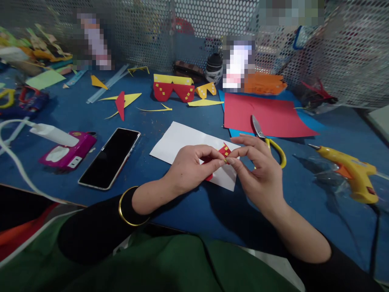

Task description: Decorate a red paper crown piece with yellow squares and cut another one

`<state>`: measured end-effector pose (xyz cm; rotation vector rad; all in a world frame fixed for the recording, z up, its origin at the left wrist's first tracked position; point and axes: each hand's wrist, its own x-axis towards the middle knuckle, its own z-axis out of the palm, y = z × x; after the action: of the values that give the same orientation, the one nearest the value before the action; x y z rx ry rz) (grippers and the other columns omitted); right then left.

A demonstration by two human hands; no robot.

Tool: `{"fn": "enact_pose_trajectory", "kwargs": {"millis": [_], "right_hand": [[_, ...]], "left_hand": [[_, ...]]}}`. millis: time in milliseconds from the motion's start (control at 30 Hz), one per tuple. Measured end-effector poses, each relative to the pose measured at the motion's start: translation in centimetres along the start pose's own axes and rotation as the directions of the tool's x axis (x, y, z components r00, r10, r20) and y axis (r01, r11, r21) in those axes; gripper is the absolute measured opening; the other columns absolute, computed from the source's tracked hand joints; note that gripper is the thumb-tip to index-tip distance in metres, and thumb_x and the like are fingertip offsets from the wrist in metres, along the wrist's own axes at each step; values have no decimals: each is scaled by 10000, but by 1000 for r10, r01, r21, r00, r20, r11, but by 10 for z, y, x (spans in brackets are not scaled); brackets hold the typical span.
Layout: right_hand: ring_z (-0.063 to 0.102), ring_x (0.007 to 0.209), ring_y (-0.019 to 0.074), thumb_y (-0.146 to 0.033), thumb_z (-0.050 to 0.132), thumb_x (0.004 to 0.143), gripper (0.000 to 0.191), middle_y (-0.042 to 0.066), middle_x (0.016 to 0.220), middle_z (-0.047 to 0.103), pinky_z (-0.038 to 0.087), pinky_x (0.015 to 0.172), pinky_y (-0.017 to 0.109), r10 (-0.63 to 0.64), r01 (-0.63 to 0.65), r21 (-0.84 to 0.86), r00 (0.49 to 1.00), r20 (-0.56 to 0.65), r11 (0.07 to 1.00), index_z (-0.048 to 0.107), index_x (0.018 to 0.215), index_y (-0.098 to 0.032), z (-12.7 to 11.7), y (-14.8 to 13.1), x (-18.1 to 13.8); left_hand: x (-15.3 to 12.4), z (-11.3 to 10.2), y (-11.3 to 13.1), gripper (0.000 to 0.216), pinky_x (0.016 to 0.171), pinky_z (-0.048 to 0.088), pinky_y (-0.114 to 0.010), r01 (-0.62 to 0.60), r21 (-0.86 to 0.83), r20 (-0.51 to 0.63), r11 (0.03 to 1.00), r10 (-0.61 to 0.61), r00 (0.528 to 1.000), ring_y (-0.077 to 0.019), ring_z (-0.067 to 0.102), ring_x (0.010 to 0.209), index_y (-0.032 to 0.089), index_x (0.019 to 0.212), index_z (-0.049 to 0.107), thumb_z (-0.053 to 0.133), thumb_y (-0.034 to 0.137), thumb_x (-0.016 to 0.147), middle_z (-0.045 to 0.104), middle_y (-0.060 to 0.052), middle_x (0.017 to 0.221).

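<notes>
Over a folded white sheet [172,140], my left hand [194,166] pinches a red paper cutout [224,150] dotted with small yellow squares. Much of the cutout is hidden behind the fingers. My right hand [258,170] meets it from the other side, thumb and forefinger pressed together at a tiny yellow paper piece [225,159] on the cutout. Its other fingers are raised. Just behind the right hand lie scissors [278,152] with yellow handles, their blades on red paper [261,113].
A yellow glue gun [349,170] lies at the right. At the left are a black-screened phone [111,158] and a purple power socket [71,150] with a white charger. Red paper glasses [173,91], orange paper glasses [206,90] and paper scraps [120,104] sit farther back.
</notes>
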<state>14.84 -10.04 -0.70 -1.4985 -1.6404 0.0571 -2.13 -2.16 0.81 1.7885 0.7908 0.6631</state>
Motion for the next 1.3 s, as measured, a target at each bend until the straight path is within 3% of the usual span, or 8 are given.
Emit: {"fn": "enact_pose_trajectory", "kwargs": {"millis": [233,367,500,567,667,933,1067,1300], "right_hand": [[625,1152,239,-262,627,950,95,85,1131,709,459,1002,420,-18,17,29,1000,17,999,653,865,-227,0,-1,0],[637,1124,231,-270,638,929,106,72,1128,703,460,991,413,160,-156,143,987,-17,977,657,832,-232,-4,-1,1],[642,1086,227,-302,666,896,134,50,1089,720,471,930,387,445,-455,407,887,125,792,657,780,-235,-4,3,1],[642,1005,208,-318,683,877,161,43,1023,723,478,856,353,490,-530,497,843,221,687,652,748,-227,-2,5,1],[579,797,150,-328,696,865,159,10,866,677,446,725,301,503,-576,519,814,290,632,656,755,-221,-1,4,0],[530,776,132,-306,672,884,134,-6,870,653,410,707,287,468,-547,486,837,284,681,652,784,-220,0,2,1],[556,815,146,-310,654,902,137,7,921,662,431,738,306,451,-528,468,849,275,709,643,793,-227,0,3,0],[615,1038,196,-264,624,922,121,48,1010,650,444,941,376,273,-279,207,960,57,938,640,810,-221,0,-3,-1]], "left_hand": [[0,1,1,87,745,495,-239,6,-5,-7,1000,-6,1000,-127,667,755,165,823,776,699,197,849,781,-5,832],[1,1,2,57,737,500,-236,58,-58,-41,997,-60,997,-124,663,743,169,807,780,742,210,819,783,1,811],[1,1,2,41,743,499,-241,80,-45,-80,996,-83,993,-123,657,742,175,804,775,738,189,814,780,5,813],[1,2,2,52,759,500,-250,64,-18,-88,998,-66,994,-124,658,747,174,799,765,726,195,826,776,3,816],[1,3,1,64,750,495,-250,42,11,-94,999,-40,995,-118,648,732,172,791,745,707,186,841,758,7,789],[4,5,-2,205,614,480,-228,117,-155,-153,981,-141,978,-99,618,637,175,895,595,759,159,772,694,31,736],[4,4,-1,277,592,476,-232,222,-281,-76,934,-252,965,-99,608,598,161,998,619,770,199,769,691,30,710],[4,6,0,107,563,458,-196,335,-458,36,824,-359,933,-75,579,574,133,813,711,772,201,758,656,20,662]]}}
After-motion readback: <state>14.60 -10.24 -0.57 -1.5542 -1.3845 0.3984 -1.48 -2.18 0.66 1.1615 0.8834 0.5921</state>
